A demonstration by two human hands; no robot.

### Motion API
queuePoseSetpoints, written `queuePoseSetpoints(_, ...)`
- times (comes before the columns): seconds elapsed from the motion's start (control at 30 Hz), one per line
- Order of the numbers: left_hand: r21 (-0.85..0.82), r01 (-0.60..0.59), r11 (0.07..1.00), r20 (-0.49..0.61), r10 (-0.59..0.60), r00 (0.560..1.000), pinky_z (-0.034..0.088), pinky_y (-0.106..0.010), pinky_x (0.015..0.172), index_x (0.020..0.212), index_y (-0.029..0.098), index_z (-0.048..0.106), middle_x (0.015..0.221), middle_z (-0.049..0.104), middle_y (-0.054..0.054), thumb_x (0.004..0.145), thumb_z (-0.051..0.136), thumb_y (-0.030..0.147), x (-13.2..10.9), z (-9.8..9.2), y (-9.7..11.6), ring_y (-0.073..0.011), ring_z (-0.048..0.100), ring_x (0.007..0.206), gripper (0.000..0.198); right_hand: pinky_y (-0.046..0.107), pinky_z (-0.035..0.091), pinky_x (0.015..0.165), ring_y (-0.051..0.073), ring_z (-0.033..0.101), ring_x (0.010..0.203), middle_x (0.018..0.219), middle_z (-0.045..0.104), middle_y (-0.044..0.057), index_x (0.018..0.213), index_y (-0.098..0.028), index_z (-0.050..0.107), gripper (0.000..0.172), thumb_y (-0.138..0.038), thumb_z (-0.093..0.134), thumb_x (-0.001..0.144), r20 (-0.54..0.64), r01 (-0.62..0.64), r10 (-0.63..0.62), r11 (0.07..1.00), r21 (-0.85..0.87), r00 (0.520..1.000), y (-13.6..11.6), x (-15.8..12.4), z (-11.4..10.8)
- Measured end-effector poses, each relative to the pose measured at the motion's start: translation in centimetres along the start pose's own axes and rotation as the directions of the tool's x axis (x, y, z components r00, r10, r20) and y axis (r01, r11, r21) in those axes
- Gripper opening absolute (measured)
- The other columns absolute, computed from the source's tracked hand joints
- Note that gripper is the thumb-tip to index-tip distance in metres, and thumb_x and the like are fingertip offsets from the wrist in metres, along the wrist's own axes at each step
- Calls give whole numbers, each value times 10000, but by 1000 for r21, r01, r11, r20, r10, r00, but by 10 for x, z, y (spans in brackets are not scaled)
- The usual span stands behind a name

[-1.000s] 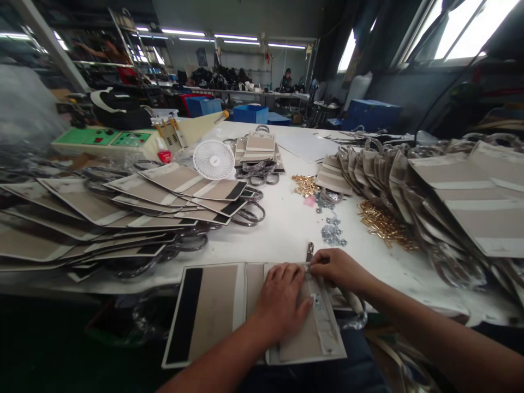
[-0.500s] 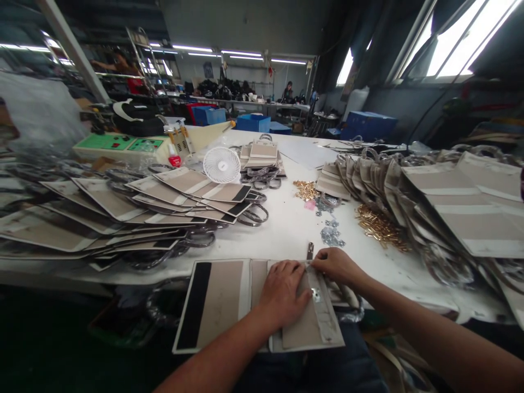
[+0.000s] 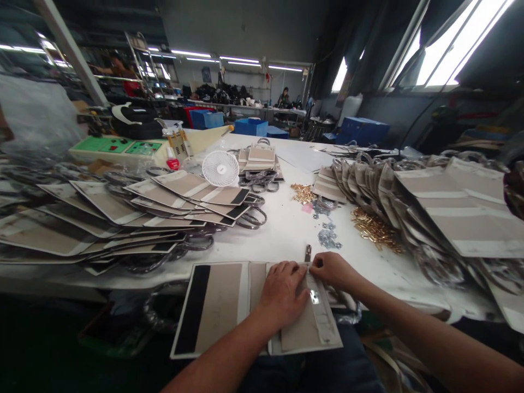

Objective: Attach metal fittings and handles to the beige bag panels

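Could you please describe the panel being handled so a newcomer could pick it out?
On the white table, find the near edge between the left pile and right pile. A beige panel lies opened there, black strip at its left end. Unlike its neighbours, it has the left hand on it and the right hand at its far edge.

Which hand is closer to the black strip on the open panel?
Left. The left hand rests on the panel, right of the black strip; the right hand is farther off, at the panel's top edge.
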State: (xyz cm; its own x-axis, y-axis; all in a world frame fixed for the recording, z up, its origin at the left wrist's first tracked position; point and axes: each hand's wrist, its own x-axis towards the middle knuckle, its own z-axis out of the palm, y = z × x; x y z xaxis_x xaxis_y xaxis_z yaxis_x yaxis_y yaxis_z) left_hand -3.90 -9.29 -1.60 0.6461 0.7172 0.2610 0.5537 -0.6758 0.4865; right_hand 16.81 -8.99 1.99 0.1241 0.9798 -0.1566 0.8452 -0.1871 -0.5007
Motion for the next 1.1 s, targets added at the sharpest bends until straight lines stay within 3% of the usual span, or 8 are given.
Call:
queuePoseSetpoints(0.1, 2, 12, 1000, -18, -11, 1000, 430, -450, 1049, 1362, 324, 653, 1257, 645, -46, 950, 703, 364, 6, 1, -2, -268, 549, 1197, 417, 278, 420, 696, 194, 644, 747, 769, 730, 26, 830, -193, 732, 58, -214, 703, 784, -36, 22, -20, 999, 47, 999, 0, -3, 2)
queuePoseSetpoints(0.2, 11, 49, 999, -46, -48, 998, 433, -440, 963, 1220, 340, 743, 1141, 680, -33, 994, 669, 360, 15, 5, -5, -253, 571, 1124, 238, 273, 437, 644, 181, 631, 678, 694, 687, 3, 827, -196, 727, 97, -286, 690, 827, -47, -3, 8, 994, 113, 999, 0, -9, -1)
queuePoseSetpoints(0.3, 16, 84, 996, -76, -83, 994, 421, -439, 922, 1104, 335, 792, 1071, 698, -31, 1006, 673, 377, 23, 8, -5, -247, 578, 1085, 160, 268, 422, 523, 158, 547, 524, 560, 574, -30, 837, -196, 702, 253, -434, 650, 906, -80, -86, 125, 922, 377, 989, 1, -19, -10)
queuePoseSetpoints(0.37, 13, 97, 995, -90, -96, 991, 417, -437, 913, 1064, 334, 801, 1056, 702, -23, 987, 707, 379, 26, 9, -5, -244, 579, 1077, 130, 261, 401, 480, 139, 484, 479, 521, 513, -46, 770, -203, 645, 334, -505, 688, 906, -162, -39, 181, 774, 632, 970, -2, -25, -19)
queuePoseSetpoints(0.43, 7, 109, 994, -82, -108, 991, 415, -437, 909, 1046, 331, 806, 1061, 704, -15, 964, 740, 376, 28, 10, -4, -243, 579, 1080, 114, 253, 392, 471, 118, 444, 469, 521, 472, -60, 700, -213, 567, 395, -511, 752, 881, -289, 137, 181, 576, 806, 940, -7, -27, -28)
queuePoseSetpoints(0.53, 6, 129, 992, -56, -128, 990, 414, -441, 912, 1049, 328, 810, 1078, 707, -15, 948, 761, 368, 30, 10, -4, -243, 579, 1090, 119, 241, 380, 461, 90, 396, 452, 548, 415, -84, 673, -215, 503, 424, -448, 808, 854, -427, 371, 187, 272, 888, 885, -16, -18, -32)
queuePoseSetpoints(0.63, 15, 131, 991, -60, -130, 990, 416, -445, 910, 1066, 345, 808, 1071, 709, -16, 944, 766, 361, 31, 11, -4, -247, 576, 1089, 130, 235, 370, 444, 78, 368, 430, 545, 384, -96, 677, -213, 504, 409, -420, 810, 851, -456, 438, 238, 128, 890, 858, -22, -3, -24)
queuePoseSetpoints(1.1, -20, 144, 989, 4, -144, 990, 423, -480, 940, 1095, 343, 803, 1130, 710, -47, 994, 697, 387, 34, 16, -7, -280, 563, 1123, 153, 241, 347, 416, 66, 341, 392, 521, 364, -84, 603, -208, 458, 426, -306, 728, 918, -570, 536, 248, 193, 822, 784, -23, -6, -3)
